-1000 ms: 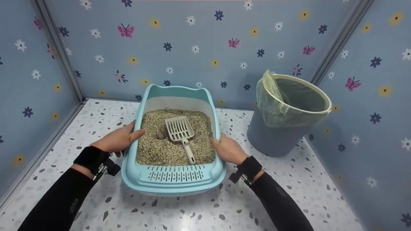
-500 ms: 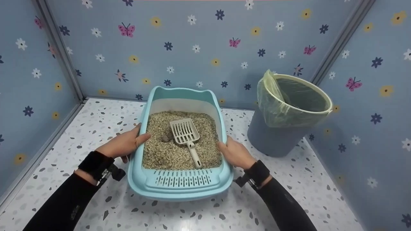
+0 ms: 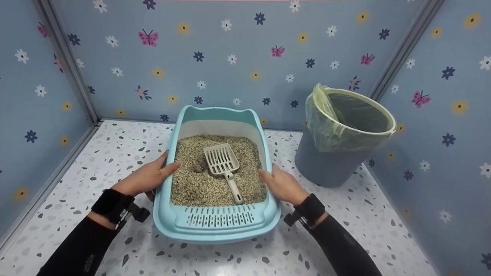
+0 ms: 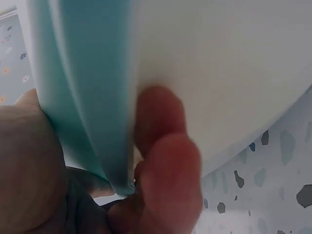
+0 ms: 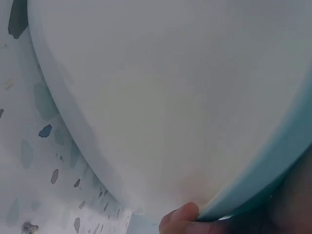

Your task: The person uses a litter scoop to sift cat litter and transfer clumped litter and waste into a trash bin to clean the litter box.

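Observation:
A litter box with a light blue rim [image 3: 216, 236] and whitish walls stands in the middle of the head view. Litter [image 3: 199, 189] fills its bottom, and a beige slotted litter scoop [image 3: 222, 161] lies on top, beside a few dark clumps [image 3: 199, 167]. My left hand [image 3: 147, 175] grips the left rim, thumb over the top; in the left wrist view its curled fingers [image 4: 170, 175] reach under the rim against the white wall. On the opposite side my right hand [image 3: 283, 184] grips the right rim. Only a fingertip [image 5: 183, 214] shows below the rim in the right wrist view.
To the right stands a grey-blue trash bin [image 3: 326, 165] with a pale yellow bag [image 3: 333, 134] folded over its rim. Flower-patterned panels [image 3: 238, 46] enclose the back and both sides. The speckled white surface [image 3: 119, 142] lies under everything.
The litter box has moved slightly to the right and toward me, with both hands holding its rims. Scoop and litter have shifted along with it. The bin has stayed in place.

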Tool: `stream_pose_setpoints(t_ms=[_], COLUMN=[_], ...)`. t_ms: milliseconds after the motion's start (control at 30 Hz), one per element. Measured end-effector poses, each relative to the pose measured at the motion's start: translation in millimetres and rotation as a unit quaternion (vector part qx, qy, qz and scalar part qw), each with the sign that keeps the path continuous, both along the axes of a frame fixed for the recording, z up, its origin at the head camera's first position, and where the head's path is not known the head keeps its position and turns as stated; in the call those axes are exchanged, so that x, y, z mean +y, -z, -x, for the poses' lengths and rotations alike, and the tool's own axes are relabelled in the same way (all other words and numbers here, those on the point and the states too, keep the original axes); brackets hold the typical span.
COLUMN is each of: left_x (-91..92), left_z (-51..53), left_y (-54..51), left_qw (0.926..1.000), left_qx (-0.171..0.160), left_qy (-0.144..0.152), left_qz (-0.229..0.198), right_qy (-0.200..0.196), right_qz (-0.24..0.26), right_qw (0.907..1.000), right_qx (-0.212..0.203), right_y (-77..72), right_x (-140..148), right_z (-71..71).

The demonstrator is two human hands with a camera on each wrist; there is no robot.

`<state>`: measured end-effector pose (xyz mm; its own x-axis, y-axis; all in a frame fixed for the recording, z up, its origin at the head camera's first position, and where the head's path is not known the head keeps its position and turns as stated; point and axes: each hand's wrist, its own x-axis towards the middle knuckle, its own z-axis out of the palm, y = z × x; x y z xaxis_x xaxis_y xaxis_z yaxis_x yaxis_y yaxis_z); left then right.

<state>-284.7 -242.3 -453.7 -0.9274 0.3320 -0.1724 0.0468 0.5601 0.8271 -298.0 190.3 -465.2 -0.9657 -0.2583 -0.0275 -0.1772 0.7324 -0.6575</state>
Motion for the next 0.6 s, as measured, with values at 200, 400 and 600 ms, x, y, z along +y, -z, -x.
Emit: stream_pose_setpoints(t_ms=[200, 400, 600], left_x=[-4.2, -6.7, -2.4], left_z=[-4.3, -7.5, -3.6], left_y=[9.4, 11.8, 13.5], left_qw=[0.9976, 0.9960, 0.9968], left_qx=[-0.030, -0.042, -0.023], left_qy=[-0.009, -0.014, -0.024], left_qz=[-0.062, -0.077, -0.073], right_qy=[-0.016, 0.000, -0.082], right_qz=[-0.038, -0.122, -0.189], right_qw=[0.9991, 0.9919, 0.9778], right_qx=[-0.011, 0.037, 0.038], right_y=[-12.7, -63.0, -99.0], right_x=[2.1, -8.6, -47.5], right_z=[0.2, -7.0, -2.7])
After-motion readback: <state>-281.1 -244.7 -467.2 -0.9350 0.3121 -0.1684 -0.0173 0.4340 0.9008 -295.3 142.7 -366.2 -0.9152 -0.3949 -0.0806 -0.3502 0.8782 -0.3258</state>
